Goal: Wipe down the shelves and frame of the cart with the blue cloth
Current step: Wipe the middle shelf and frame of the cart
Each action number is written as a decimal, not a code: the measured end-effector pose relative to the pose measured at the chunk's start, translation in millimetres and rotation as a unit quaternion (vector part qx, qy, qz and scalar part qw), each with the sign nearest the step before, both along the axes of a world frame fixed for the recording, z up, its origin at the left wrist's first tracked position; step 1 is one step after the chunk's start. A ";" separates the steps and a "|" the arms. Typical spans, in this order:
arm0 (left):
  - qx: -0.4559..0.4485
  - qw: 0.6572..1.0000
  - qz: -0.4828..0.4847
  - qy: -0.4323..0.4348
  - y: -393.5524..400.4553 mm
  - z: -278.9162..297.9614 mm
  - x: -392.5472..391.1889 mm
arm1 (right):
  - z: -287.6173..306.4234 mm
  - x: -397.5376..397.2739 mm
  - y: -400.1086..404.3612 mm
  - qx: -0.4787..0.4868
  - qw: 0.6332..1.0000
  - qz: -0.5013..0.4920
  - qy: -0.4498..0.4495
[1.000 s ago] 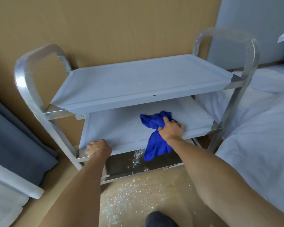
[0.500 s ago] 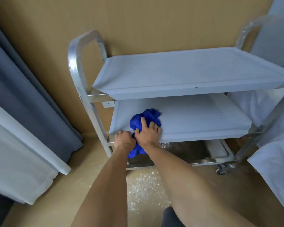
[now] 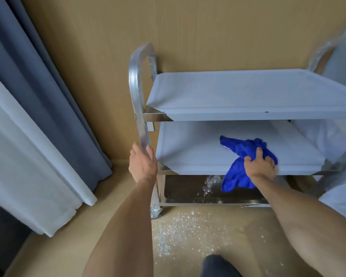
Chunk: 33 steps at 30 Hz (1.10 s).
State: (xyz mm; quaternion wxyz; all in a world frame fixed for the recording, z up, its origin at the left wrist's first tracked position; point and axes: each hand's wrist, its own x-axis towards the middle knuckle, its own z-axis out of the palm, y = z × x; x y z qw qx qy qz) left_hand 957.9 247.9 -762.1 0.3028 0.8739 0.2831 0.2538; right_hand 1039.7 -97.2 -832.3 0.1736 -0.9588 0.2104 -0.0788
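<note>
A steel cart stands against the tan wall, with a top shelf (image 3: 248, 94), a middle shelf (image 3: 190, 150) and a dark bottom shelf (image 3: 184, 188). The top and middle shelves look pale, as if covered in film. My right hand (image 3: 261, 166) presses the crumpled blue cloth (image 3: 242, 150) onto the front right of the middle shelf; part of the cloth hangs over the front edge. My left hand (image 3: 143, 164) grips the cart's left frame post (image 3: 137, 100) at middle-shelf height.
Grey and white curtains (image 3: 38, 120) hang at the left, close to the cart. White bedding (image 3: 344, 206) lies at the right. White specks and droplets (image 3: 180, 226) are scattered on the floor in front of the cart. My dark-clad knee (image 3: 218, 264) shows at the bottom.
My right hand slid the cloth from the shelf's left front to its right front. My left hand left the shelf's front edge and took hold of the left frame post. The view shifted left.
</note>
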 end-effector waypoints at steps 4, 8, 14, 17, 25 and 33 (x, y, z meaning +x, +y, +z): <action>0.040 0.998 -0.039 -0.009 -1.0 4.8 10.1 | -0.1 9.8 18.5 0.021 0.999 -0.018 0.021; 0.034 0.999 -0.030 -0.004 -2.4 -2.1 12.7 | -2.2 1.1 123.7 -0.028 0.995 0.099 -0.016; -0.022 0.998 -0.039 0.036 4.3 11.6 3.9 | -2.7 -26.4 294.4 -0.045 0.946 0.321 0.005; -0.015 0.996 -0.033 0.085 3.7 21.6 1.3 | -4.6 -26.1 279.2 -0.056 0.939 0.337 -0.024; -0.079 0.992 0.035 0.090 -24.1 27.1 6.5 | -8.0 -28.0 77.7 -0.032 0.993 0.100 -0.053; -0.066 0.996 0.024 0.047 -13.2 19.8 1.3 | 7.5 -34.4 169.3 -0.062 0.979 0.185 0.055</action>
